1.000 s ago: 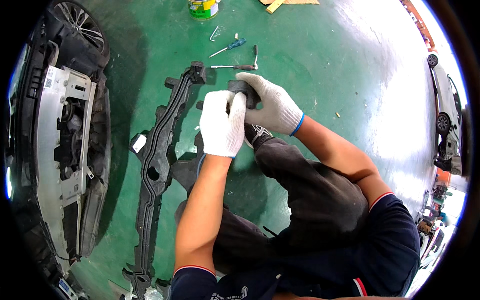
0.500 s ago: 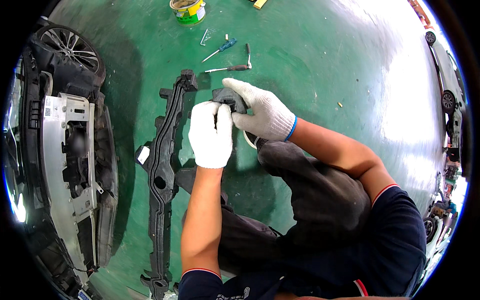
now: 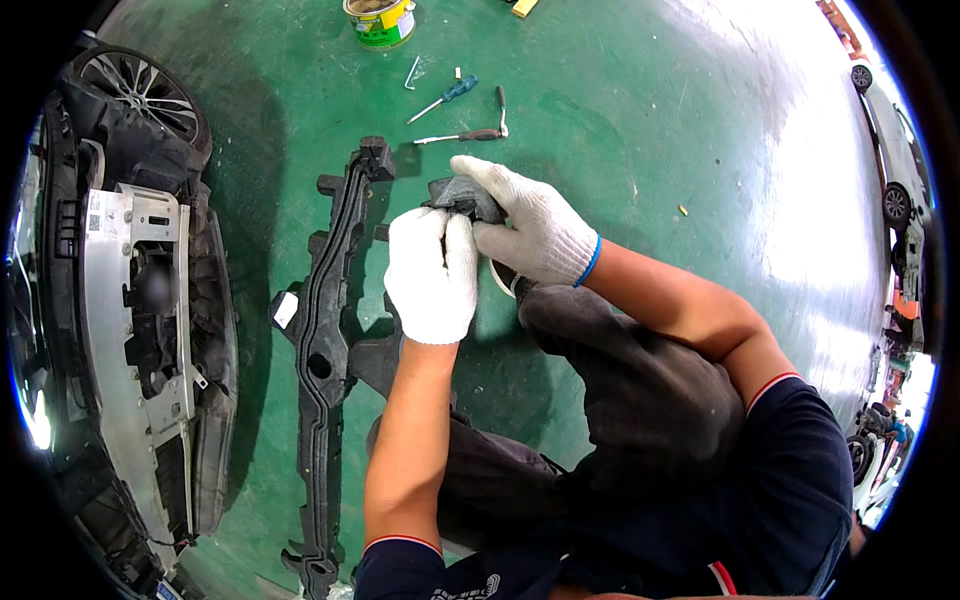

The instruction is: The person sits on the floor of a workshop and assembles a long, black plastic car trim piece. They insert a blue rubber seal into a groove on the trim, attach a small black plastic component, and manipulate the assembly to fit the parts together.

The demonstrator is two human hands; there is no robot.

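Observation:
Both my hands wear white knit gloves and meet at a small dark grey molded part. My right hand grips it from the right, with the thumb below and the fingers over its upper side. My left hand is closed at the part's lower edge, its thumb and fingers pressed together there; the fingertips' exact hold is hidden. To the left of my hands, a long black plastic car trim piece with a ribbed channel and a round hole lies on the floor.
Beyond my hands lie a ratchet wrench, a blue-handled screwdriver and a hex key. A yellow-green tin stands farther back. At left is a car front with its metal crossbeam exposed. Parked cars line the far right.
The grey part has tilted slightly between my gloves. My left hand has shifted a little to the right and turned. My right hand keeps its hold.

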